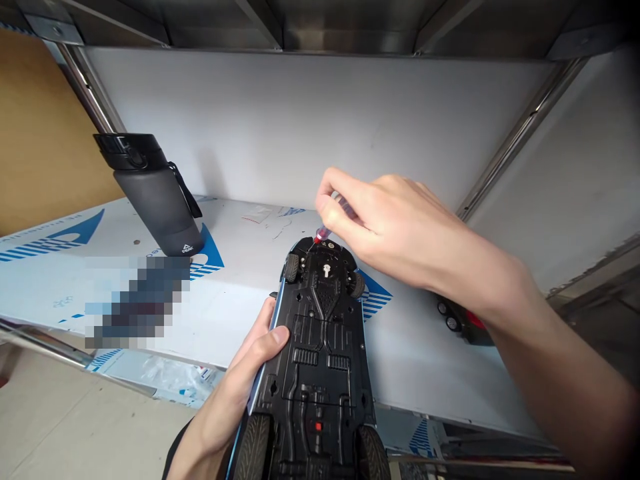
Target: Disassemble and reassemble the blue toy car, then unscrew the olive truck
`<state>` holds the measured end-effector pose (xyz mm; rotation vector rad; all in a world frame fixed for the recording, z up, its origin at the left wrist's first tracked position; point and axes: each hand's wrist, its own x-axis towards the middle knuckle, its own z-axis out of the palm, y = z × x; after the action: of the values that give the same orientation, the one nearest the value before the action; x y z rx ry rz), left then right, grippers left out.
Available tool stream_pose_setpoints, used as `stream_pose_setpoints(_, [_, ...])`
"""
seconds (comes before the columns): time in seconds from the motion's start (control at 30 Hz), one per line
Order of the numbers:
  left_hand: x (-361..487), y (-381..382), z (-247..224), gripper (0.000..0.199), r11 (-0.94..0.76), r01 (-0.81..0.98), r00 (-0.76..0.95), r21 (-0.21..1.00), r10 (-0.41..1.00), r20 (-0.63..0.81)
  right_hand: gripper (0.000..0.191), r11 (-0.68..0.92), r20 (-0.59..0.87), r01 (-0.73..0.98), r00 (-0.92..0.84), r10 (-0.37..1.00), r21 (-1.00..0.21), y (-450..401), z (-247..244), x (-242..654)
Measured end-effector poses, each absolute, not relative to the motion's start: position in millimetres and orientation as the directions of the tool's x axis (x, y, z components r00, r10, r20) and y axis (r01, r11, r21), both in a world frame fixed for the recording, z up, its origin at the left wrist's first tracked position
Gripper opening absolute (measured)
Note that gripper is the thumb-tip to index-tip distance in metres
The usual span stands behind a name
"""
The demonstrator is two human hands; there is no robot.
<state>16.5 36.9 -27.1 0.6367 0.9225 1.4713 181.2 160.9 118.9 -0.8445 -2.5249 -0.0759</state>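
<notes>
A toy car (320, 347) is turned over, its black underside with wheels and moulded pipes facing me. Blue body edges show along its side. My left hand (260, 347) grips the car by its left side, thumb on the underside. At the car's far end, my right hand (370, 213) pinches a small screwdriver (323, 233) with a clear handle and red collar. Its thin shaft points down to the chassis near the far left wheel; whether the tip sits in a screw I cannot tell.
A dark grey water bottle (155, 193) stands on the shelf (240, 267) at left, beside a blurred-out patch. Another toy vehicle (465, 323) is partly hidden behind my right forearm. A small plastic bag (257, 213) lies at the back. Metal posts and an upper shelf (320, 27) frame the space.
</notes>
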Motion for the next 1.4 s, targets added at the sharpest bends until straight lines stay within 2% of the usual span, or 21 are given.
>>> stream_pose_setpoints(0.1, [14.5,38.2,-29.9,0.075,0.039,-0.537,-0.121,0.843,0.985,-0.123,0.016,0.842,0.435,0.531,-0.738,0.516,-0.099,161.2,119.6,181.8])
stream_pose_setpoints(0.23, [14.8,40.2,-34.7,0.079,0.038,-0.561,-0.112,0.827,0.986,-0.121,0.028,0.806,0.473,0.589,-0.696,0.540,-0.054,163.0,119.8,179.7])
stream_pose_setpoints(0.37, [16.7,39.1,-34.4,0.078,0.027,-0.565,-0.124,0.824,0.985,-0.118,0.014,0.814,0.494,0.580,-0.697,0.520,-0.039,164.7,119.6,180.0])
stream_pose_setpoints(0.47, [16.8,37.3,-31.7,0.083,0.041,-0.571,-0.116,0.820,0.985,-0.131,0.017,0.846,0.464,0.529,-0.733,0.498,-0.074,164.2,119.6,180.2])
stream_pose_setpoints(0.6, [12.8,37.7,-31.9,0.088,0.087,-0.570,-0.096,0.817,0.980,-0.172,0.026,0.805,0.479,0.587,-0.684,0.550,-0.087,163.2,117.6,178.3])
stream_pose_setpoints(0.77, [3.1,40.0,-39.0,0.099,0.192,-0.536,-0.085,0.822,0.956,-0.280,0.013,0.844,0.450,0.521,-0.729,0.516,-0.124,164.1,117.8,179.0])
stream_pose_setpoints(0.97, [-1.8,40.9,-43.2,0.111,0.217,-0.544,-0.123,0.810,0.935,-0.333,0.033,0.805,0.484,0.591,-0.690,0.537,-0.051,168.7,116.6,179.3])
stream_pose_setpoints(1.1, [-2.2,41.7,-44.7,0.109,0.206,-0.539,-0.109,0.817,0.944,-0.311,0.017,0.864,0.480,0.500,-0.744,0.465,-0.062,168.8,116.5,178.4])
stream_pose_setpoints(1.2, [-2.8,42.7,-44.9,0.108,0.228,-0.536,-0.123,0.813,0.931,-0.342,0.024,0.889,0.463,0.456,-0.778,0.425,-0.049,169.4,115.2,176.3])
stream_pose_setpoints(1.3, [-2.6,43.7,-42.9,0.102,0.219,-0.534,-0.108,0.817,0.940,-0.323,0.027,0.857,0.477,0.513,-0.745,0.466,-0.035,171.2,113.4,175.7])
stream_pose_setpoints(1.4, [-0.9,43.4,-40.4,0.101,0.220,-0.546,-0.088,0.808,0.944,-0.317,0.023,0.854,0.485,0.517,-0.733,0.478,-0.061,171.9,114.9,178.2])
